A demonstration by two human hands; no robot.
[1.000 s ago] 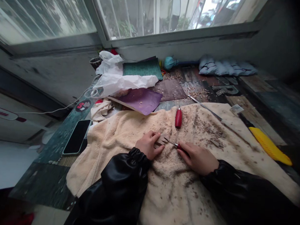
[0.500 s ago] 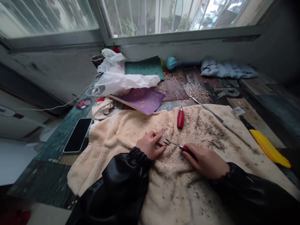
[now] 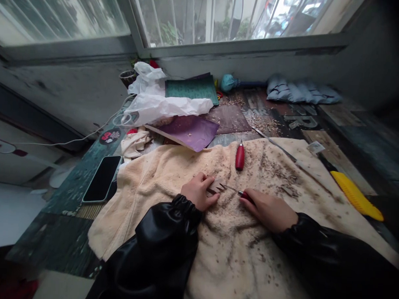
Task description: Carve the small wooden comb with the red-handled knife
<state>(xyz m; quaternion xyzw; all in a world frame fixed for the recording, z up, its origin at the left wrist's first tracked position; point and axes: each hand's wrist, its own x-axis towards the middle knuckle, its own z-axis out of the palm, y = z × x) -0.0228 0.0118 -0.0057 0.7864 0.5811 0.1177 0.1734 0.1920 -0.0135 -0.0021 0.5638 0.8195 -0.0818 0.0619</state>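
My left hand [image 3: 199, 192] grips a small pale wooden piece [image 3: 215, 185] between thumb and fingers, low over the cream towel [image 3: 159, 178]. Dark pointed notches show at the piece's right end. In my right hand [image 3: 269, 208] is a carving knife [image 3: 242, 193], its dark red handle mostly covered by the fingers. The thin blade points left, and its tip is at the notched end of the wooden piece. Just beyond my hands, a second tool with a red handle [image 3: 240, 157] lies on the towel, its tip pointing away from me.
Wood shavings [image 3: 285, 170] litter the towel. A long thin metal tool [image 3: 274, 144] and a yellow-handled tool [image 3: 358, 196] lie to the right. On the left is a phone [image 3: 102, 179]. Behind are a purple board [image 3: 190, 131], white plastic [image 3: 168, 107] and a green sheet [image 3: 193, 89].
My right hand has shifted slightly left with the carving knife, its tip still at the wooden piece. My left hand keeps its hold almost unchanged. The view has shifted a little.
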